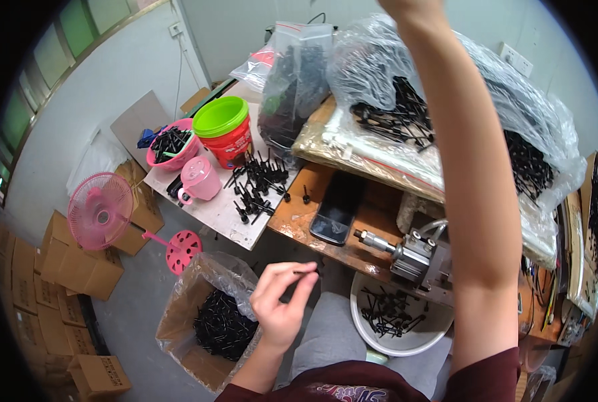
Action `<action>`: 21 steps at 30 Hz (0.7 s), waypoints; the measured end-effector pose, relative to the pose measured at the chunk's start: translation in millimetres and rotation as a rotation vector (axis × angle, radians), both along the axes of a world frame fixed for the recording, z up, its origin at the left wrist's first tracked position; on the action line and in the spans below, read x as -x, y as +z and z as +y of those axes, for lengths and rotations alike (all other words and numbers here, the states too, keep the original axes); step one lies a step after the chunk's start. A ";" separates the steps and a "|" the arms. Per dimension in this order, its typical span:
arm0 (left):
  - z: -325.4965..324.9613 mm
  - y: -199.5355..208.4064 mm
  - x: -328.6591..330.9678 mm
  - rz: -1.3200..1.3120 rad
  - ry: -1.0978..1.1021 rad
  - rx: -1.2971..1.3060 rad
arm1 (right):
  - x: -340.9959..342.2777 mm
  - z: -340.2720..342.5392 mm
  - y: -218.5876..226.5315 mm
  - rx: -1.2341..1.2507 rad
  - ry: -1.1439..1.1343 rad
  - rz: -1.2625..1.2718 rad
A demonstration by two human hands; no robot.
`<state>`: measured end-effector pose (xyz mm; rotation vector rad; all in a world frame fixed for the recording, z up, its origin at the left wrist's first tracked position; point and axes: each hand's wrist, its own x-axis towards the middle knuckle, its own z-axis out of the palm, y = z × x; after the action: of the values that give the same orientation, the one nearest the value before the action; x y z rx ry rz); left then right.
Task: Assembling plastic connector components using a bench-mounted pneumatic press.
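Observation:
My left hand [282,303] is raised above the gap between the lined carton and the bench, thumb and fingers pinched on a small black part [316,271] that barely shows. My right arm stretches far up across the bench, and only the base of my right hand [413,5] appears at the top edge; its fingers are cut off. Under that arm sits a metal clamping device [413,258] with a round shaft pointing left. A white basin [360,320] on my lap holds several black stemmed parts [391,313].
An open carton [178,342] full of black parts stands lower left, near a pink fan [101,211]. On the tables are a phone [339,208], a pink mug [200,178], a red bucket [229,144], loose black parts [262,177] and plastic-covered heaps [399,107].

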<state>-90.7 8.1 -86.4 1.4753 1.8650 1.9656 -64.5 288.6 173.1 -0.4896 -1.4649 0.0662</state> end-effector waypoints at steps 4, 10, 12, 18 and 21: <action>24.4 -27.7 38.1 0.076 0.233 0.042 | -40.2 -35.0 -34.7 0.042 0.195 -0.183; 70.4 -59.9 64.9 0.171 0.271 0.192 | -120.5 -80.9 -107.9 0.175 0.301 -0.216; 82.1 -68.0 69.5 0.219 0.300 0.232 | -149.6 -103.1 -128.6 0.255 0.334 -0.298; 106.6 -85.0 82.4 0.349 0.360 0.309 | -217.5 -160.6 -182.9 0.477 0.330 -0.329; 109.0 -80.2 79.7 0.290 0.311 0.304 | -247.2 -180.0 -202.5 0.588 0.261 -0.295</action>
<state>-170.4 117.1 -166.6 1.5151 2.5171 1.5301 182.7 108.6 -29.4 -0.8034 -1.7923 0.6700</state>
